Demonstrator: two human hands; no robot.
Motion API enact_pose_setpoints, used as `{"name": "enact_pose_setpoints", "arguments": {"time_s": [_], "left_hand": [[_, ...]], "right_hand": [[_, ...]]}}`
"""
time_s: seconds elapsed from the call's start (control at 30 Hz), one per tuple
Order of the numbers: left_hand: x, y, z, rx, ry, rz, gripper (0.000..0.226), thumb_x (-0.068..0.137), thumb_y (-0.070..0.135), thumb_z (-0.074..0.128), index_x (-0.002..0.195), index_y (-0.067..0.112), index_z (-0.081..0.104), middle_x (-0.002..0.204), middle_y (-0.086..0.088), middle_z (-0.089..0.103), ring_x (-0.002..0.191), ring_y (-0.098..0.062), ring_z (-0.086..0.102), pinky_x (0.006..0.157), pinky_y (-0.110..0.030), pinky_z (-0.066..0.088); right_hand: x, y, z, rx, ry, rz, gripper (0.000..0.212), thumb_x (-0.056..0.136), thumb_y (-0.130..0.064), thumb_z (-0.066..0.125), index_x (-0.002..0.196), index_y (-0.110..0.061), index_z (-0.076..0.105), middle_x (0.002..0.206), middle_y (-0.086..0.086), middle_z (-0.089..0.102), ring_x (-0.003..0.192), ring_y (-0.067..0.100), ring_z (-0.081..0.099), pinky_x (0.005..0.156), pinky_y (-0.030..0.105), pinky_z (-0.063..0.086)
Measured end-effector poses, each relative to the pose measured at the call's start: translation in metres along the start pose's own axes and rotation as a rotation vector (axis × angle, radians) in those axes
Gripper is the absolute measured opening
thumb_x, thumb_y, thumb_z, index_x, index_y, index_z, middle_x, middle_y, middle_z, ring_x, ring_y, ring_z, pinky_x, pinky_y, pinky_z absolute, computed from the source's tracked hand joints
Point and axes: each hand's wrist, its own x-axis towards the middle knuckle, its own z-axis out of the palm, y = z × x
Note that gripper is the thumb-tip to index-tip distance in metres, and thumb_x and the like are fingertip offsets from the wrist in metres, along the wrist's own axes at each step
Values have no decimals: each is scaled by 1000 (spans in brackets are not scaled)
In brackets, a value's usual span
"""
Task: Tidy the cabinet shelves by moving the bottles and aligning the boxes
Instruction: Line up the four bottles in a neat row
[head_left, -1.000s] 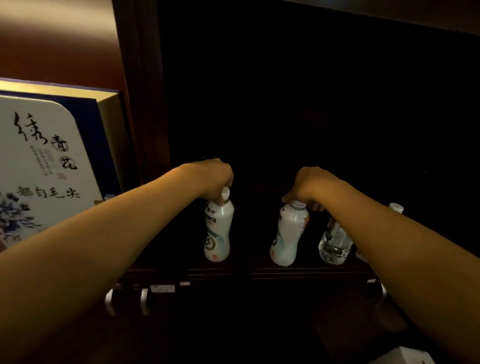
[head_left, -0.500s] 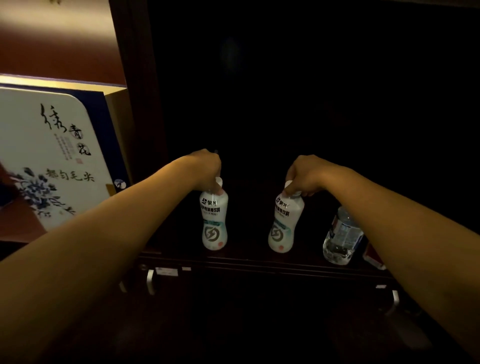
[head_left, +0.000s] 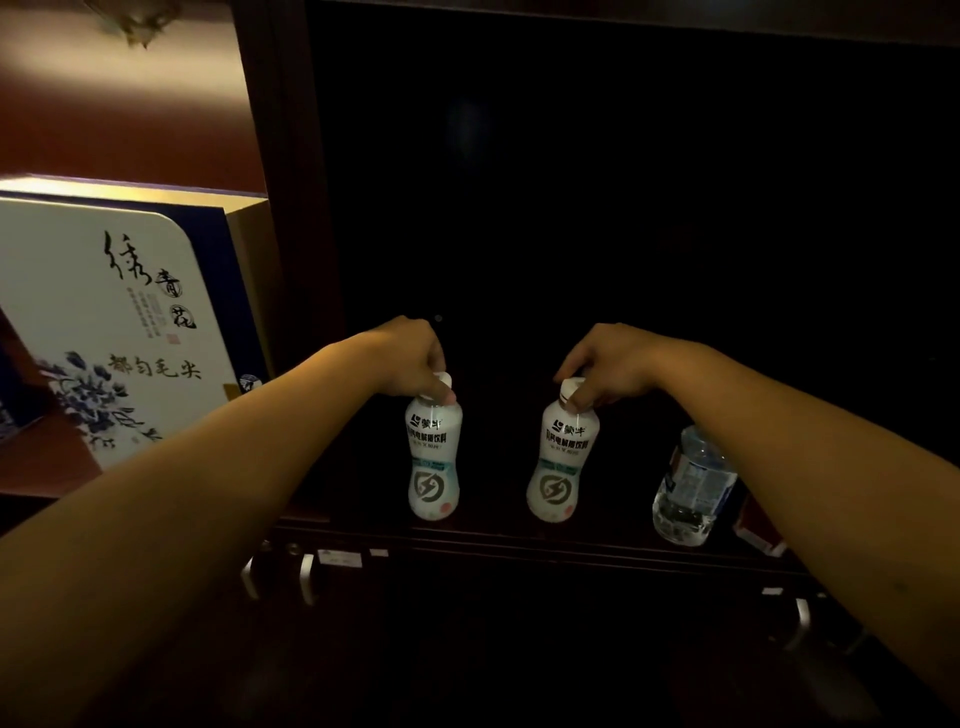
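Two white drink bottles stand upright near the front of a dark cabinet shelf (head_left: 519, 538). My left hand (head_left: 410, 361) grips the cap of the left white bottle (head_left: 434, 460). My right hand (head_left: 605, 366) pinches the cap of the right white bottle (head_left: 561, 457). Both labels face me. A clear water bottle (head_left: 693, 486) stands to the right, partly hidden by my right forearm. A large white and blue gift box (head_left: 119, 322) with calligraphy leans in the lit compartment on the left.
A dark wooden post (head_left: 291, 208) divides the lit left compartment from the dark one. A small red and white box (head_left: 758, 535) lies behind my right forearm. Silver door handles (head_left: 306, 577) sit below the shelf edge. The back of the dark compartment is hard to make out.
Both white bottles now stand upright with labels facing me; a second ago they were tilted. The view has shifted right and up, so the gift box shows more.
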Motion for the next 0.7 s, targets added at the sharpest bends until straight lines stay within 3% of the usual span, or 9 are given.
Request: {"name": "enact_pose_setpoints", "arguments": {"time_s": [0.3,0.57,0.7], "left_hand": [[1,2,1,-19,18,-2,46,77,45,83,109,13,74,103,-1,72,95,-17,66,83,-32,54],[1,3,2,-33,15,-18,45,76,42,85,108,12,73,100,0,72,92,-16,65,77,-27,50],[-1,5,3,9,35,-29,46,77,44,84,110,14,72,102,-1,71,94,-17,64,80,-29,51]], "right_hand": [[-1,-4,-3,8,-94,-52,45,76,-14,86,116,-27,72,118,-3,65,106,16,64,87,34,58],[0,-11,3,-102,-48,-43,50,77,-13,84,124,-22,68,125,3,64,99,18,67,77,26,59],[0,-7,6,-113,-34,-65,49,80,-16,82,125,-26,67,129,1,62,102,16,65,66,16,46]]}}
